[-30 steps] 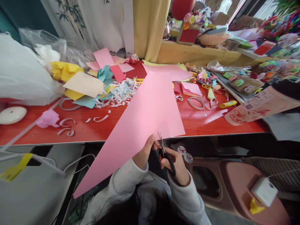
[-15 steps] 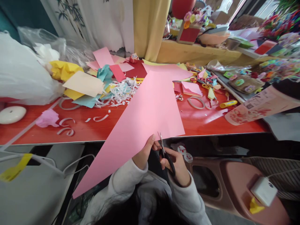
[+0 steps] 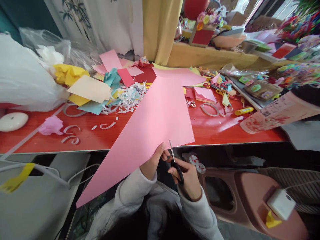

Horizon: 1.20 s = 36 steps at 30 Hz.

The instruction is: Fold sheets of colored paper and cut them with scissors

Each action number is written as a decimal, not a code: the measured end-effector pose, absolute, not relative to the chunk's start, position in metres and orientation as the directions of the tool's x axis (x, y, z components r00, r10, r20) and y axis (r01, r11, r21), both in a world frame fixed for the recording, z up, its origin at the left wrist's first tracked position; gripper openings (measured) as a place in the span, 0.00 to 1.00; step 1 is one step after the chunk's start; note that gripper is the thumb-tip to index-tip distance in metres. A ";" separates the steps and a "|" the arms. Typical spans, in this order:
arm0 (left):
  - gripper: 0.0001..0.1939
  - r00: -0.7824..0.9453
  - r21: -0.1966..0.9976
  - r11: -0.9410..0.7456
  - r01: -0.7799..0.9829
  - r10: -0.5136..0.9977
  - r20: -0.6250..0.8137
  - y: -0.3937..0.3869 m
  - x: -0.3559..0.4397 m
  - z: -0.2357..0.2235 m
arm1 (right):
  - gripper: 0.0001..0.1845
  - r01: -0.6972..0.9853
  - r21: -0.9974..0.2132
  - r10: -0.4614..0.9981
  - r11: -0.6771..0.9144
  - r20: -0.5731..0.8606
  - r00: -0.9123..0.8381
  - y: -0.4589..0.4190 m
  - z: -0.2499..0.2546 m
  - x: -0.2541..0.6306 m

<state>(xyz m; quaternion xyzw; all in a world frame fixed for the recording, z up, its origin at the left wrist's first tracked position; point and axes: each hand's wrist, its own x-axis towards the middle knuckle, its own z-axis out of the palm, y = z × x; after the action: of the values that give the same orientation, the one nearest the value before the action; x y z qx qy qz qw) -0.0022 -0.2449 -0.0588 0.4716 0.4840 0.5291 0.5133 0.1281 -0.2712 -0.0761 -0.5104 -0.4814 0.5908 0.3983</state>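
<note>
A large sheet of pink paper slants from the table's middle down past its front edge. My left hand pinches the sheet's near edge, thumb on top and fingers beneath. Black-handled scissors are in my right hand, its fingers wrapped round the handles. The blades meet the paper's near edge just right of my left thumb, pointing away from me. They look nearly closed in this frame. Part of the lower blade is hidden by the sheet.
Shredded paper and coloured sheets lie on the red table at left, by a white plastic bag. A patterned cup and yellow glue stick are at right. A pink stool carries a white device.
The scissor blades have come closer together, and my right hand has shifted slightly. The sheet's right corner has moved a little to the left. My left hand keeps its pinch.
</note>
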 end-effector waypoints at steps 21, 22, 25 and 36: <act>0.19 0.061 0.994 -0.008 -0.108 0.998 0.014 -0.247 -0.007 -0.063 | 0.22 -0.115 -0.973 0.973 -0.201 -0.184 -0.143 -0.272 -0.086 0.121; 0.19 0.056 0.994 -0.002 -0.110 0.998 0.008 -0.247 -0.007 -0.063 | 0.23 -0.111 -0.972 0.972 -0.206 -0.191 -0.135 -0.272 -0.084 0.121; 0.19 0.049 0.992 0.004 -0.129 0.999 0.002 -0.248 -0.006 -0.065 | 0.22 -0.081 -0.972 0.969 -0.222 -0.211 -0.129 -0.273 -0.080 0.119; 0.20 0.118 0.990 0.046 -0.135 0.993 -0.030 -0.249 -0.006 -0.064 | 0.22 -0.075 -0.974 0.970 -0.215 -0.204 -0.135 -0.268 -0.078 0.125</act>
<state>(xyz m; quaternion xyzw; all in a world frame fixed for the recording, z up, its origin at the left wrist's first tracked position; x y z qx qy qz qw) -0.0059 -0.2493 -0.0640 0.4827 0.4442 0.4938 0.5708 0.1250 -0.2682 -0.0781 -0.4946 -0.4524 0.6024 0.4334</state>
